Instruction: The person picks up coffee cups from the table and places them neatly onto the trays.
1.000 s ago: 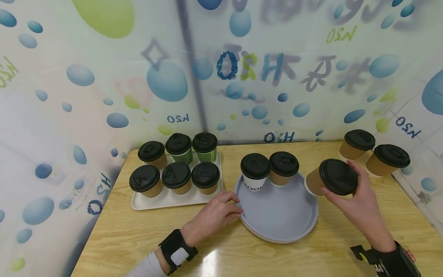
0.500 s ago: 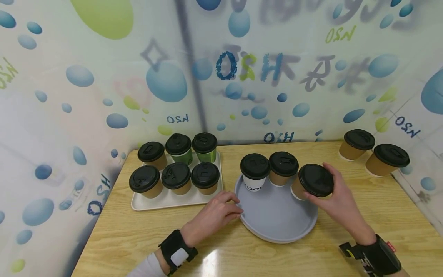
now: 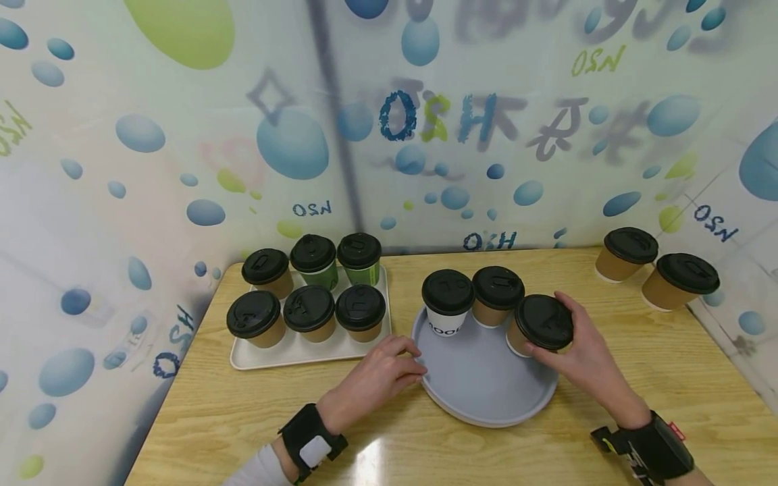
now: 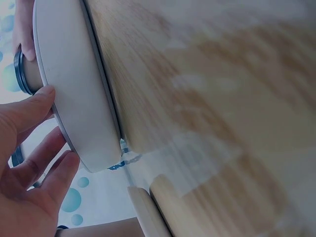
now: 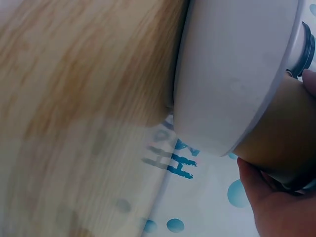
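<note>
In the head view my right hand holds a brown paper coffee cup by its black lid and side, over the right part of a round grey tray. The right wrist view shows this cup at the tray's rim, nearly upright. My left hand touches the tray's left edge with thumb and fingertips, as the left wrist view also shows with the hand against the rim. A white cup and another brown cup stand at the tray's back.
At the left, a white rectangular tray bears several lidded cups, brown and green. Two brown cups, one farther back and one nearer, stand on the wooden table at the right. A patterned curtain rises behind.
My right hand has carried the brown cup leftward and lower, from the tray's right edge to a place over it beside the other brown cup. The left hand has stayed put.
</note>
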{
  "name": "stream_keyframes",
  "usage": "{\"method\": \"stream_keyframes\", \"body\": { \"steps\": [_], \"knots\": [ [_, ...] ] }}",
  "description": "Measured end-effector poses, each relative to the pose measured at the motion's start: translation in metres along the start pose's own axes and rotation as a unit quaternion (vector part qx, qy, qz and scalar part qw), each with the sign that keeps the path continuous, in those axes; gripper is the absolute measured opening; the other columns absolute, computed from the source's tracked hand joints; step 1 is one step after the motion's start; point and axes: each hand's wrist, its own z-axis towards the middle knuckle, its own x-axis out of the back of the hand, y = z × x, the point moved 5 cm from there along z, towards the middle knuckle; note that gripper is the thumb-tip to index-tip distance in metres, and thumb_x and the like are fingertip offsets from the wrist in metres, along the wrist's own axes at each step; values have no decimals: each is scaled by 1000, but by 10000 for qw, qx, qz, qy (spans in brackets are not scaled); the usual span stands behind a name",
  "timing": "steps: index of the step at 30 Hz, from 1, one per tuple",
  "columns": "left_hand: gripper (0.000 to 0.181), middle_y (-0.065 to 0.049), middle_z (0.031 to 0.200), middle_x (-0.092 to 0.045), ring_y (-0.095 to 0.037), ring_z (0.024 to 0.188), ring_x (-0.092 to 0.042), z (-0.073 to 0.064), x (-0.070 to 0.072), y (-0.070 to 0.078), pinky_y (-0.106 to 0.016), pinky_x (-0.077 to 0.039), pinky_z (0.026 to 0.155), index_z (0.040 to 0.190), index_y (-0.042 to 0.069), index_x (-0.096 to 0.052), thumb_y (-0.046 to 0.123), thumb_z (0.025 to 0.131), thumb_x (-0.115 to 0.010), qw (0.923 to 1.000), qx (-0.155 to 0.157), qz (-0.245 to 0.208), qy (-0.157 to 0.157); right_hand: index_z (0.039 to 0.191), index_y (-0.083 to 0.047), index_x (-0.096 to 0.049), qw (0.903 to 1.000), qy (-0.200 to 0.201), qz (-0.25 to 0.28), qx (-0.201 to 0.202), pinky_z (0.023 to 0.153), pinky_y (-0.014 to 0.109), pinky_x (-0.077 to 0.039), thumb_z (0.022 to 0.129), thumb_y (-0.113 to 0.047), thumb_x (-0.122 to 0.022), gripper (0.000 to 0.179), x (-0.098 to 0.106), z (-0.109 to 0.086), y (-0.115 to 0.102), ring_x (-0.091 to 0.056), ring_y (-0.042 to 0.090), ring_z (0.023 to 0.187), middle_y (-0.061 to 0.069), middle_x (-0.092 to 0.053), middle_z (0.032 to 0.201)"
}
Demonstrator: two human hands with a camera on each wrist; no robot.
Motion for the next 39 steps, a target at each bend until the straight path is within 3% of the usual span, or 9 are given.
{"method": "stream_keyframes", "body": {
  "steps": [20,33,35,37,39],
  "knots": [
    [12,-5,115,-67,-19,107,-61,2,-1,-1,-28,-54,95,102,14,-83,16,91,-82,10000,-27,62,-3,160,3,-21,9997,-206,-103,13,102,75,-36,78,-27,-93,113,-1,-4,0,-39,58,135,36,-33,155],
    [11,-3,115,-67,-18,107,-61,0,-1,0,-29,-54,95,101,15,-83,17,90,-82,9999,103,79,-55,166,-7,-3,9988,-411,26,-268,105,75,-34,75,-33,-95,131,-6,-9,5,-36,57,139,34,-32,157],
    [11,-4,115,-67,-18,107,-61,0,-1,0,-29,-54,95,101,15,-83,17,90,-82,9999,79,76,-34,166,-7,-2,9989,-393,159,-179,112,64,-36,75,-29,-95,132,-4,-11,6,-35,54,140,30,-33,158],
    [11,-4,115,-67,-18,106,-61,0,-1,0,-29,-53,95,101,14,-83,16,90,-82,10000,60,72,-17,167,-9,-4,9989,-297,364,38,119,40,-37,77,-22,-94,127,1,-13,7,-37,50,140,28,-34,159],
    [11,-4,114,-67,-19,106,-61,0,0,0,-28,-53,95,101,14,-83,16,90,-82,10000,39,61,-4,167,-10,-8,9975,-136,616,316,115,17,-34,84,-14,-88,115,7,-14,9,-39,33,144,25,-35,159]
  ]
}}
